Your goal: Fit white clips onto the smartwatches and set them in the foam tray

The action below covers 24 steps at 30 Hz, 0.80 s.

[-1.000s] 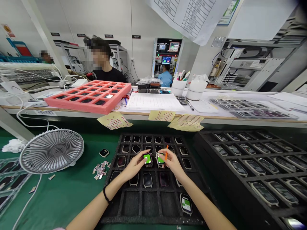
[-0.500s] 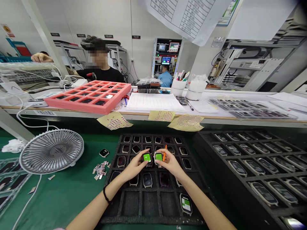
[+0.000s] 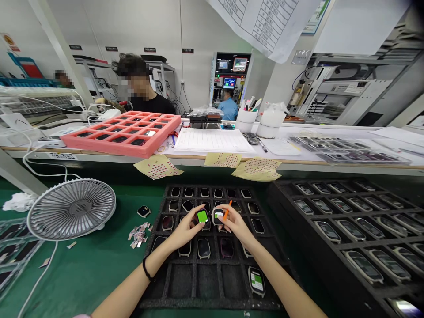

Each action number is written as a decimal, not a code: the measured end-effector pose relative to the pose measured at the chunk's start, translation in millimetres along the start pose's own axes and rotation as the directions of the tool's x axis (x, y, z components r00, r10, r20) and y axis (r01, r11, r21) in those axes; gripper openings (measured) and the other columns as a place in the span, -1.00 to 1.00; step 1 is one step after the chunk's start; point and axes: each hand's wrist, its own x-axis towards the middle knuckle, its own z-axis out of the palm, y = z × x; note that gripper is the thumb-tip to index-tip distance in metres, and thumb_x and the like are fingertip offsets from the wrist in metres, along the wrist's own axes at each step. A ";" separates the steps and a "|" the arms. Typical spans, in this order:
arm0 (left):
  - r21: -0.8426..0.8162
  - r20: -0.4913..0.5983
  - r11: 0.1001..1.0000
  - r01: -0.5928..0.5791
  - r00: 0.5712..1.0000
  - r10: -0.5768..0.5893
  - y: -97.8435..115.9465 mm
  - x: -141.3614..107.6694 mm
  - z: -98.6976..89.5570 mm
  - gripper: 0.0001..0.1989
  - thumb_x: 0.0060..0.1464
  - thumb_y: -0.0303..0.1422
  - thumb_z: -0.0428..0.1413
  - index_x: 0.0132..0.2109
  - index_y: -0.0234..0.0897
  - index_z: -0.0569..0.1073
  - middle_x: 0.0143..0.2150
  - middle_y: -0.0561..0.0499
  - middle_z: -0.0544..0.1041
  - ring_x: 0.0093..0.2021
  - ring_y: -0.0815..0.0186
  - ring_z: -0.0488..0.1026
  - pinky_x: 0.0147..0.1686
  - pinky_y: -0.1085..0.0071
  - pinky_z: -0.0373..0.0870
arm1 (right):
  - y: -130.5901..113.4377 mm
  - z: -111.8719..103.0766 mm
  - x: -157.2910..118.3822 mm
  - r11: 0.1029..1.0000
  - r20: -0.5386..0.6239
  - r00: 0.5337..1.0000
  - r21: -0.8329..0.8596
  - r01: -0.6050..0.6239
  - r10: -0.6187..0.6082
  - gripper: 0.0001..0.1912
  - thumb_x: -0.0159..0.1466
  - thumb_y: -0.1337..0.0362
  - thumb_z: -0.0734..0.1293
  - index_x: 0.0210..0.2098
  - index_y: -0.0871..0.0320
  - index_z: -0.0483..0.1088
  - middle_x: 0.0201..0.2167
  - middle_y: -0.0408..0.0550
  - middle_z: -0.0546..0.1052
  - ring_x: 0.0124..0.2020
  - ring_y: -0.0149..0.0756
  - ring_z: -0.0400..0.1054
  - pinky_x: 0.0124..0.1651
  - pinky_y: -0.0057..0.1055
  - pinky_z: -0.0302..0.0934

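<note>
Above the black foam tray [image 3: 212, 304], my left hand [image 3: 188, 226] grips a smartwatch body [image 3: 202, 216] with a lit green screen, thumb along its lower edge. Close beside it, my right hand [image 3: 236, 223] has a second smartwatch body [image 3: 218, 215] in its fingers, its screen green and white. A thin orange stick [image 3: 227, 210] is also held between the right fingers. Neither watch has a strap that I can see. Dark-screened watches sit in the tray's compartments around my hands; another lit watch [image 3: 256, 282] lies at its lower right.
A second black tray [image 3: 281, 207] full of watches stands to the right. On the left are a white fan [image 3: 71, 210], a loose watch [image 3: 143, 211] and small scraps [image 3: 139, 234]. The shelf behind carries a pink foam tray [image 3: 149, 150] and papers [image 3: 213, 140]; a co-worker [image 3: 149, 97] sits beyond.
My right thumb and fingers have shifted over the right watch, whose screen has gone from mostly green to green and white. The left watch's screen content has changed too. The co-worker's raised hand has dropped from view.
</note>
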 end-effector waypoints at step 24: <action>0.592 0.047 0.742 -0.315 0.932 0.359 -3.2 1.5 2.5 -0.45 -0.01 -0.55 0.13 0.14 -0.15 0.29 0.10 -0.12 0.38 0.10 0.09 0.31 0.06 0.10 0.28 | 20.9 13.4 -1.4 0.993 0.015 0.999 -0.110 0.032 -0.030 -0.57 0.21 0.01 0.29 0.00 0.05 0.38 -0.39 -0.13 0.44 -0.41 -0.33 0.39 -0.45 -0.37 0.42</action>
